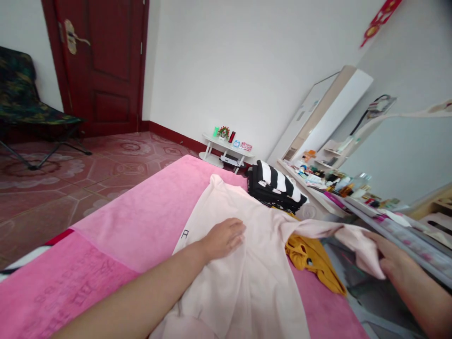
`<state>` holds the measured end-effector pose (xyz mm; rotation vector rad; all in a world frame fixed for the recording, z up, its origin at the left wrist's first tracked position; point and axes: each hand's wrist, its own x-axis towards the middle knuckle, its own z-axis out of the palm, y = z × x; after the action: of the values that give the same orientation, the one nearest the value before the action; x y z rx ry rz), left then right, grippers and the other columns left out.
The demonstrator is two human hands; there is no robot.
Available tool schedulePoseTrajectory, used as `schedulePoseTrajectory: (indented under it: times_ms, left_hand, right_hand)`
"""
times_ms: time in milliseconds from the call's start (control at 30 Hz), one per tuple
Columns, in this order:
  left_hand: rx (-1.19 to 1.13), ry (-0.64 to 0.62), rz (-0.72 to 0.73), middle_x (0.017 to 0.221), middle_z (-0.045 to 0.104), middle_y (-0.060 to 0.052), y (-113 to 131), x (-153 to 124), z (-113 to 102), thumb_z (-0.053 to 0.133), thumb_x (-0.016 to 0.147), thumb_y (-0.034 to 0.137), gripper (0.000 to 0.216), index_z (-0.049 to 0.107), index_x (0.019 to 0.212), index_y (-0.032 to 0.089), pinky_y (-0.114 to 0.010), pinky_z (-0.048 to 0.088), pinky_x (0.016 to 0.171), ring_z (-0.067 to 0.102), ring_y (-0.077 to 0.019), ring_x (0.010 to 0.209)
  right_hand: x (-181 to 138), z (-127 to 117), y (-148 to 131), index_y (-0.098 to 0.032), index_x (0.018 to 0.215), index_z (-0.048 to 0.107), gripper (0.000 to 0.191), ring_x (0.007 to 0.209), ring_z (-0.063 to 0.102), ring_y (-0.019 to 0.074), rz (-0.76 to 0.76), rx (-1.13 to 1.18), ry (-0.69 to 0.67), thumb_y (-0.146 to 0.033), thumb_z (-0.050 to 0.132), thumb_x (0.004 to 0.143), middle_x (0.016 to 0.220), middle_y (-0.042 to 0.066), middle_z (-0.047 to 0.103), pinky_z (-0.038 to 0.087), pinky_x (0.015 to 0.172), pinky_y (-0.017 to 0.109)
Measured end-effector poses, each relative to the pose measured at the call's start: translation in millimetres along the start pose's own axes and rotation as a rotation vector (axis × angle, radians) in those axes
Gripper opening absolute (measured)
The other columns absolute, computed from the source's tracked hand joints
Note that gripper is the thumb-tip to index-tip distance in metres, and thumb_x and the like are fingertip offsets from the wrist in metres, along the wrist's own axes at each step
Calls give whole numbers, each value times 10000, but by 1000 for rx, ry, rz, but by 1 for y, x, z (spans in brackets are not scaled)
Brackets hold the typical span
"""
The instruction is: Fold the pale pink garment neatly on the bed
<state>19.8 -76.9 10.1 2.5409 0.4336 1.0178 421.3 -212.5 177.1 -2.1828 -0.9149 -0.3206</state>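
Observation:
A pale pink long-sleeved top [261, 254] is spread out, with a small dark letter mark near its left edge. My left hand [226, 238] rests palm down on the middle of it, fingers loosely extended and slightly bent. Off to the right, my right hand [383, 252] is closed around the end of one sleeve, which stretches out from the body of the top. Beneath that sleeve lies a crumpled mustard-yellow garment [310, 259]. The top's lower end runs out of view at the bottom.
A pink towel-like cover [148, 212] lies underneath. Folded black and striped clothes [277, 186] are stacked at its far right. A cluttered dressing table [332, 202] with a mirror stands on the right. A small white shelf stand [226, 146], red door [113, 61] and camouflage chair [31, 108] are farther off.

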Motion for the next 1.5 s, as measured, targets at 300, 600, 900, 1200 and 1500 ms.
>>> schedulePoseTrajectory:
  times_ms: [300, 600, 900, 1200, 1500]
  left_hand:
    - [102, -110, 286, 1223, 580, -109, 23, -5, -13, 339, 944, 278, 356, 489, 1261, 217, -340, 442, 901, 550, -218, 1082]
    - [272, 13, -84, 1421, 378, -115, -2, -1, -1, 520, 725, 92, 605, 466, 1312, 228, -447, 284, 1072, 340, -271, 1296]
    - [443, -141, -370, 1156, 611, -87, -29, 20, 2, 462, 800, 91, 498, 539, 1258, 272, -376, 394, 942, 501, -248, 1100]
    - [381, -3, -361, 1034, 672, -53, -37, 109, -54, 497, 767, 120, 334, 694, 998, 262, -295, 399, 899, 558, -241, 1033]
    - [510, 104, -219, 1011, 671, -49, -37, 143, -94, 530, 757, 106, 292, 708, 939, 249, -296, 418, 815, 574, -247, 1002]
  right_hand:
    - [-118, -24, -238, -369, 1300, 469, 617, 1309, 388, 225, -651, 721, -740, -427, 690, 727, 1424, -7, 422, 351, 1057, 396]
    - [-220, 51, -12, -212, 1226, 564, 606, 1250, 458, 312, -325, 125, -578, -470, 637, 682, 1325, 124, 528, 345, 1060, 489]
    - [-267, 29, 22, -264, 1305, 520, 624, 1101, 598, 285, -78, 242, -871, -377, 605, 697, 1180, 54, 650, 478, 932, 343]
    - [-257, 12, -20, -230, 1255, 568, 546, 1119, 572, 282, 4, 653, -873, -493, 593, 777, 1231, 93, 614, 457, 955, 391]
    - [-277, 28, -77, -186, 1331, 483, 610, 788, 619, 201, -8, 736, -952, -465, 579, 797, 868, 54, 670, 507, 739, 306]
